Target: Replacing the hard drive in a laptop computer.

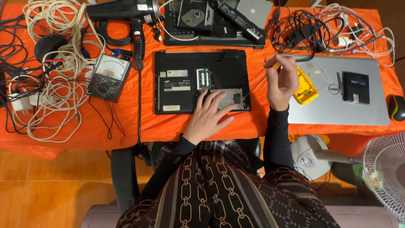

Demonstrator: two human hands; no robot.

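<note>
Right hand point(282, 80) pinches a yellow-handled screwdriver point(262, 78), shaft slanting down-left so its tip meets the silver drive cover point(230, 98) in the lower right corner of the upturned black laptop point(201, 80). Left hand point(209, 115), fingers spread, presses flat on that cover, just beside the tip.

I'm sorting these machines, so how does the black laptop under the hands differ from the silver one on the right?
The black laptop lies bottom up with bays opened; the silver laptop is closed, lid up. The left hand rests on the black one; the silver one carries a yellow case and a black drive. Both lie on the orange cloth.
</note>
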